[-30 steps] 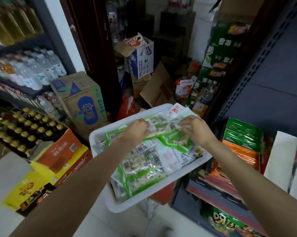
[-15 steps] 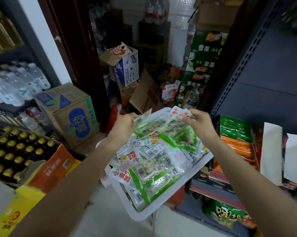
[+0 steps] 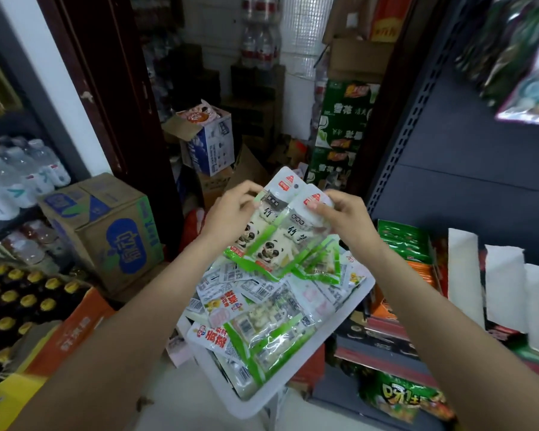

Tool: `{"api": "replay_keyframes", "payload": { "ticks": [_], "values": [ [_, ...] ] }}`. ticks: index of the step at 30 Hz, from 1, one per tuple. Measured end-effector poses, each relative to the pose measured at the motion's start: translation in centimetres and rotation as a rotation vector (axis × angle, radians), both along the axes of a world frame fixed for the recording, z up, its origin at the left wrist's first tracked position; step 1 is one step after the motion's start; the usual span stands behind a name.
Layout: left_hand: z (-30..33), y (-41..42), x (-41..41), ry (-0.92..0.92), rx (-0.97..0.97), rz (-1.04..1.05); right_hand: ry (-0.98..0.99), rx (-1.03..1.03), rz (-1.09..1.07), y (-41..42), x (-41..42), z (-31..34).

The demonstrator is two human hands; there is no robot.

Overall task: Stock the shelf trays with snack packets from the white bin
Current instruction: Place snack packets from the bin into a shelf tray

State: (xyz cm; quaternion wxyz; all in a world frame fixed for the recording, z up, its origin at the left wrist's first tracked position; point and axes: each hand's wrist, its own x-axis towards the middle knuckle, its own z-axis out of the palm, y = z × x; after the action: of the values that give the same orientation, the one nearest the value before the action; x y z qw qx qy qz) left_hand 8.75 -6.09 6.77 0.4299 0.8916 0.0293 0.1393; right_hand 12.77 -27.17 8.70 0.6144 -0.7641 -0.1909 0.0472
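Note:
A small stack of clear snack packets (image 3: 276, 234) with panda prints and green bottom strips is held upright above the white bin (image 3: 349, 315). My left hand (image 3: 228, 217) grips the stack's left edge. My right hand (image 3: 344, 217) pinches its top right corner. Several more green and white packets (image 3: 262, 325) fill the bin below. The shelf tray (image 3: 408, 247) to the right holds green and orange packets.
White divider cards (image 3: 467, 275) stand in the shelf row at right. A lower shelf carries green snack bags (image 3: 402, 399). A cardboard drinks box (image 3: 106, 231) and crates of yellow-capped bottles (image 3: 16, 303) sit on the left. Stacked boxes (image 3: 209, 141) crowd the back room.
Both hands lifted a stack of packets out of the bin and turned it upright, front face toward me. The view tilted upward.

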Motion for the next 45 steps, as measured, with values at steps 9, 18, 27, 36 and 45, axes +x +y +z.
{"api": "replay_keyframes", "payload": {
  "ticks": [9,18,27,36,45],
  "values": [
    [0.3,-6.5,0.6,0.039,-0.355,-0.212,-0.090,-0.078,-0.418,-3.3,0.7,-0.3],
    [0.3,-17.5,0.4,0.109,-0.366,-0.325,-0.124,-0.053,-0.651,-12.4,-0.5,-0.1],
    [-0.2,-37.3,0.6,0.180,-0.598,-0.332,0.292,0.102,-0.325,-32.2,-5.1,-2.9],
    [-2.4,-55.1,2.7,0.110,-0.174,-0.357,0.111,-0.063,-0.506,-50.8,-6.2,-3.9],
    [-2.7,-68.8,8.2,0.106,-0.116,-0.493,-0.007,-0.294,-0.630,-64.3,-1.9,-4.5]
  ]
}}
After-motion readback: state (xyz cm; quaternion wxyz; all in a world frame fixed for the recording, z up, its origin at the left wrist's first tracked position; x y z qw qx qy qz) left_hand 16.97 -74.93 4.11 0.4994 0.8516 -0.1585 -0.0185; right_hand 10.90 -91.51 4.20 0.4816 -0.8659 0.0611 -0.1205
